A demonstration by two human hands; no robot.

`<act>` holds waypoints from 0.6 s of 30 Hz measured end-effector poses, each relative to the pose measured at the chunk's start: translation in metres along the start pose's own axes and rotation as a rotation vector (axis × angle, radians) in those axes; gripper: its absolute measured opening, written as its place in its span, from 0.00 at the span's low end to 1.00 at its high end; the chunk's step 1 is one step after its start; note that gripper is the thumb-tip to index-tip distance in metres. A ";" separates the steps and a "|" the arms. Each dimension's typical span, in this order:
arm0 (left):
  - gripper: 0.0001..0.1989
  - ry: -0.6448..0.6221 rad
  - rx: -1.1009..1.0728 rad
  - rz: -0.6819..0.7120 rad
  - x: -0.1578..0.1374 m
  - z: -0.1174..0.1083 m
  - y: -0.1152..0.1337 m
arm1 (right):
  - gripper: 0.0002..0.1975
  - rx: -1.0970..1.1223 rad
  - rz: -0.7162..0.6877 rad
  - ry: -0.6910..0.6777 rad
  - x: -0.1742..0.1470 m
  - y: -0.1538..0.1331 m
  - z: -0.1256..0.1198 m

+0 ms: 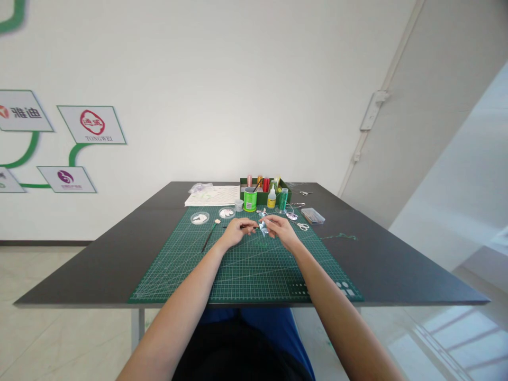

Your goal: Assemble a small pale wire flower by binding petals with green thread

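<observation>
Dark stick (pixel 251 227) runs crosswise — pointing right (toward silvery petals (pixel 263 228)).

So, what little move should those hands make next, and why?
Perhaps a light pinch by the right hand to steady the shiny pale piece at the end of the thin dark stick: the left hand holds the stick pointing toward the piece, which the right hand grips. Whether the two are joined is too small to tell.

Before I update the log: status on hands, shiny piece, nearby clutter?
Left hand gripping thin dark stick. Right hand pinching shiny piece. White-handled scissors beyond right hand.
</observation>
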State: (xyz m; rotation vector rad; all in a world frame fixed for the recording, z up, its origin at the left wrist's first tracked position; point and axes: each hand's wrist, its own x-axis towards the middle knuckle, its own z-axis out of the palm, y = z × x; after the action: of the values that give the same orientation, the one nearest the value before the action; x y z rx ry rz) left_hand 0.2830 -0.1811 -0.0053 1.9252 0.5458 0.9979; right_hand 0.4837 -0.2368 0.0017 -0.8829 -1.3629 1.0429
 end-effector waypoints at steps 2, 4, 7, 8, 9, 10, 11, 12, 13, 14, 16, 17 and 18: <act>0.09 0.003 0.006 -0.007 0.000 0.000 0.000 | 0.20 0.045 -0.001 0.009 -0.001 -0.001 0.001; 0.09 0.002 0.018 -0.011 -0.001 0.000 0.001 | 0.20 0.086 0.007 0.000 -0.002 -0.004 0.002; 0.09 -0.011 0.037 -0.008 -0.001 0.000 0.002 | 0.21 0.105 0.035 -0.042 -0.003 -0.008 0.002; 0.09 -0.016 0.042 -0.008 -0.002 0.000 0.002 | 0.21 0.103 0.042 -0.047 -0.004 -0.008 0.002; 0.09 -0.017 0.046 -0.008 -0.002 0.000 0.002 | 0.21 0.100 0.047 -0.047 -0.003 -0.008 0.002; 0.09 -0.017 0.049 -0.008 -0.002 0.000 0.002 | 0.21 0.097 0.050 -0.042 -0.003 -0.007 0.002; 0.09 -0.016 0.051 -0.007 -0.002 0.000 0.001 | 0.20 0.096 0.052 -0.034 -0.003 -0.006 0.002; 0.09 -0.015 0.053 -0.005 -0.002 0.001 0.001 | 0.21 0.096 0.054 -0.025 -0.002 -0.005 0.001; 0.09 -0.012 0.053 -0.001 -0.002 0.001 0.001 | 0.21 0.098 0.057 -0.018 -0.001 -0.004 0.001; 0.09 -0.009 0.053 0.004 -0.002 0.001 0.001 | 0.21 0.100 0.059 -0.016 -0.001 -0.004 0.001; 0.09 -0.005 0.058 0.011 -0.001 0.001 0.000 | 0.21 0.100 0.059 -0.015 -0.001 -0.003 0.000; 0.09 -0.003 0.063 0.012 -0.001 0.001 0.000 | 0.21 0.098 0.056 -0.016 -0.001 -0.003 0.000; 0.08 0.000 0.070 0.013 -0.001 0.001 0.000 | 0.21 0.095 0.053 -0.017 -0.001 -0.004 0.000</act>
State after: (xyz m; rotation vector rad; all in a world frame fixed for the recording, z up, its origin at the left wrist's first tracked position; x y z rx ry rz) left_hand 0.2833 -0.1825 -0.0056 1.9931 0.5757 0.9991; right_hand 0.4843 -0.2385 0.0049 -0.8452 -1.2985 1.1488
